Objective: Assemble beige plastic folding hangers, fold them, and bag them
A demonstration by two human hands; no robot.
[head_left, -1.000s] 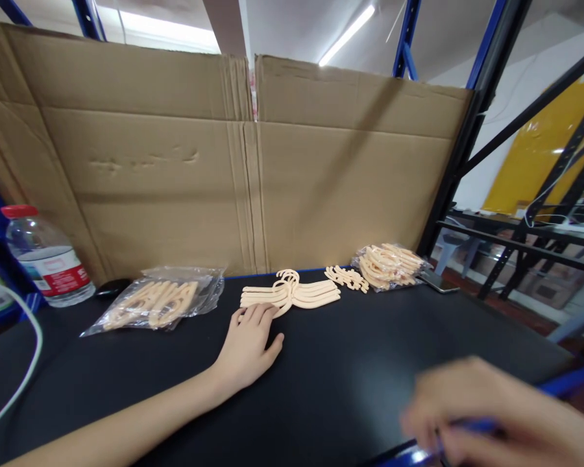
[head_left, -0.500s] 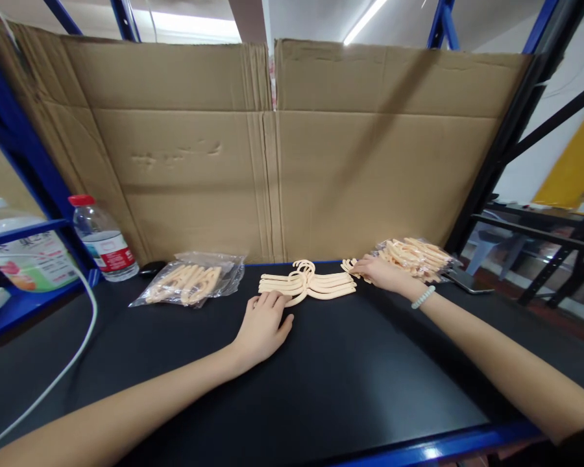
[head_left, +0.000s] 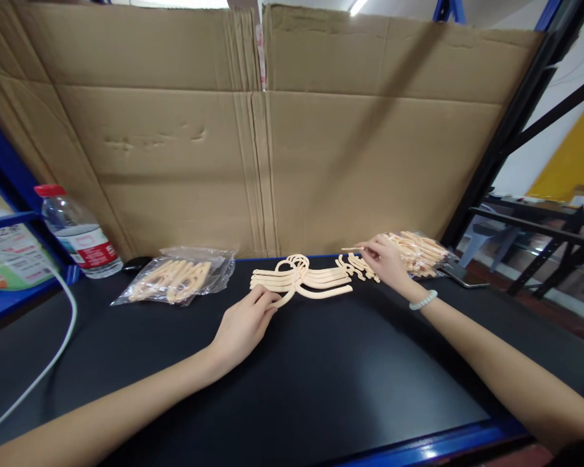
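While the left hand (head_left: 243, 323), palm down, pinches the front hanger (head_left: 325, 294) near the far edge of the table (head_left: 345, 370), the right hand (head_left: 385, 261), reaching farther, pinches a beige piece (head_left: 351, 249). That hanger has since drawn forward from the stack (head_left: 325, 277).

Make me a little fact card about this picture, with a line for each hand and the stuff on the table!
Left hand: pinching the left end of the front hanger
Right hand: holding a small pale piece in its fingertips
Hangers: pale, lined up in a row, hooks pointing away from the person
Small pieces: just right of the hangers
Clear bags: one on the left, one on the right, both with pale pieces inside
Bottle: red cap, upright, far left
Table: black top
Behind: cardboard
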